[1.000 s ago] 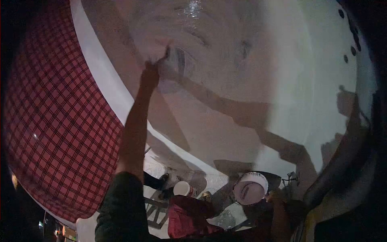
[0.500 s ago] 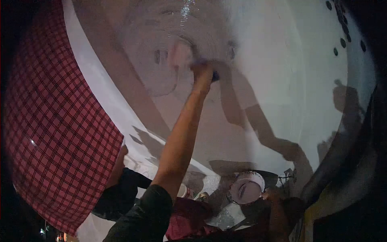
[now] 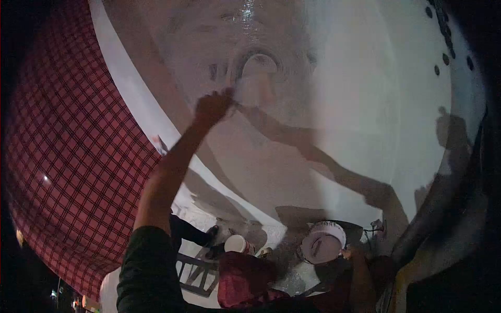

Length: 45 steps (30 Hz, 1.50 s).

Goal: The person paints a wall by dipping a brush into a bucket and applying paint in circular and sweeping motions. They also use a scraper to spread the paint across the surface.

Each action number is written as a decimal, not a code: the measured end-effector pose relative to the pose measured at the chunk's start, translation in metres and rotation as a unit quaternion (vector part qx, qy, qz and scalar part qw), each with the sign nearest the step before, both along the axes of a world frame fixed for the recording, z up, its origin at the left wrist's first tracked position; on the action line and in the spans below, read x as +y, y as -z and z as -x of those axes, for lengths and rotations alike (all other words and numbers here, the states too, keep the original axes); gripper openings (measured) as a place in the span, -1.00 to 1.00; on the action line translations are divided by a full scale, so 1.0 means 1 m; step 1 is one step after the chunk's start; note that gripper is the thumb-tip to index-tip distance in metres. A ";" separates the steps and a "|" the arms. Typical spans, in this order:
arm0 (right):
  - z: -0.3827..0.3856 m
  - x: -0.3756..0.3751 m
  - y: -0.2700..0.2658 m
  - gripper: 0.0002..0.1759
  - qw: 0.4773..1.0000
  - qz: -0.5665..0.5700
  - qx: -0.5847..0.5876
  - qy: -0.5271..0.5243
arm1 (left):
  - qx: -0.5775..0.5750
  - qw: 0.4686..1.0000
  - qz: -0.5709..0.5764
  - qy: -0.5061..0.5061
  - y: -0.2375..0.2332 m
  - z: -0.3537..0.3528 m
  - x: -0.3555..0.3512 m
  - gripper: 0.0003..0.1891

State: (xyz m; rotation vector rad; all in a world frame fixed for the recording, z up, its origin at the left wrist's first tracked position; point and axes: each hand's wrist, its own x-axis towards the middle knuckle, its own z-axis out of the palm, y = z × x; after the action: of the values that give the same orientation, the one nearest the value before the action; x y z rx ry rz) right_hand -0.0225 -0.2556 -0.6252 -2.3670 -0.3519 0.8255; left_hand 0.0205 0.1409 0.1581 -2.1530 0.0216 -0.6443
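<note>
My left hand [image 3: 213, 107] is closed at the pale wall [image 3: 355, 83], on a patch of wet-looking mauve-grey paint [image 3: 261, 161]. A small dark tool, blurred by motion, shows at the fingers and looks like a paintbrush. Just above lie curved stroke marks around a paler rounded spot [image 3: 259, 65]. Low on the right, my right hand [image 3: 346, 253] is closed on the rim of a white bucket [image 3: 331, 229], which holds mauve-grey paint. My right forearm is in dim light.
A red surface with a dark grid pattern [image 3: 73, 130] fills the left, bordered by a white edge [image 3: 122, 83]. Below are a second white bucket [image 3: 236, 244], a dark rack-like frame [image 3: 195, 274], maroon cloth [image 3: 242, 279] and a person's dark-clothed leg [image 3: 190, 231]. Dark spots [image 3: 445, 59] mark the upper right.
My left hand has swept left and slightly down across the painted patch, and its arm has swung left. The second bucket and dark frame show more. My right hand keeps its hold on the paint bucket.
</note>
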 end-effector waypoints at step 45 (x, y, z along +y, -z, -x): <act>0.008 0.006 -0.046 -0.39 0.999 0.013 0.027 -0.029 | -0.047 0.976 0.210 -0.033 0.073 0.016 0.043 -0.47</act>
State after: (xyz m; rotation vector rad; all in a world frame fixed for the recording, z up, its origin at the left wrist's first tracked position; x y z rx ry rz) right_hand -0.0309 -0.2491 -0.5791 -2.3629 -0.3914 0.9229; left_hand 0.0041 0.1837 0.0855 -2.5108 -0.2575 -0.7637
